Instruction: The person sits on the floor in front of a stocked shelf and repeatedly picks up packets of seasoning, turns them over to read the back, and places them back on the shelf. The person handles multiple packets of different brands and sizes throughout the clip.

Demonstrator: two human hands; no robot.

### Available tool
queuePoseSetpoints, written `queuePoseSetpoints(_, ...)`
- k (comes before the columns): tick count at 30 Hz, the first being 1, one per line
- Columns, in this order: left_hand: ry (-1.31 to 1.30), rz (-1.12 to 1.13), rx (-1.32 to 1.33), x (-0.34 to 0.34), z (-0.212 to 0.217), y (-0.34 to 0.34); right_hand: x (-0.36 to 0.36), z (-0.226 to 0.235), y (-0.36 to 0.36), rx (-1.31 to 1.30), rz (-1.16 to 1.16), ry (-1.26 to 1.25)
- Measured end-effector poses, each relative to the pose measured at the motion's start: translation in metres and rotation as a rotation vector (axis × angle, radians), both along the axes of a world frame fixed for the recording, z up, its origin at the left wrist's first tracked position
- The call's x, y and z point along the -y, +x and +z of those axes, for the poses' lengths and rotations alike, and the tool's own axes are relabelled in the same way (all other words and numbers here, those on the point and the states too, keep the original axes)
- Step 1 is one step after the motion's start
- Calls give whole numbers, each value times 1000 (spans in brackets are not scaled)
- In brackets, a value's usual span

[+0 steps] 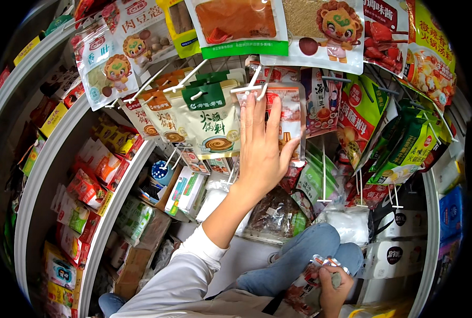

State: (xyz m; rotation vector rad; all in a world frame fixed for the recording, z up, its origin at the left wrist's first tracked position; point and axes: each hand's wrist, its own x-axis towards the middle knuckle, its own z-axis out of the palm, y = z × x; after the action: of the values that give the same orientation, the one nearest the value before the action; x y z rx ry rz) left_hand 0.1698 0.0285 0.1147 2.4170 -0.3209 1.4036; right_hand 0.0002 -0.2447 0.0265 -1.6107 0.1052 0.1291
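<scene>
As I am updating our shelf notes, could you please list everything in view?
Touched packet: 1, red and white, centre
Held packet: 1, red and silver, lower right
Hanging pouches: several, mostly cream, left of centre
Cartoon pouches: 3, pale, top
Powder pouch: 1, orange, top centre
Hanging packets: several, mostly green, right
Hooks: many, white, centre
Shelf packets: many, mixed colours, left
Wrapped packs: several, white, lower right
Sleeve: 1, white, bottom
Legs: 2, blue-jeaned, bottom
Left fingers: several, bare, centre
Right fingers: several, bare, lower right

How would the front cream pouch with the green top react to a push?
The cream pouch would probably swing, since it hangs from a hook by its top. Its flat packet shape suggests it may flex.
</scene>
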Motion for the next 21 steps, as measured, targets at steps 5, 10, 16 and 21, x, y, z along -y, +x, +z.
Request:
queuePoseSetpoints(5, -29, 23, -54, 10, 4, 23, 2, -1, -4, -14, -45, 13)
queuePoseSetpoints(10, -59, 40, -6, 8, 5, 46, 4, -1, -5, -59, -70, 41)
queuePoseSetpoints(16, -55, 121, 32, 4, 3, 69, 5, 0, -4, -31, -87, 12)
queuePoseSetpoints(21, -76, 95, 51, 4, 5, 80, 6, 2, -5, -34, -107, 14)
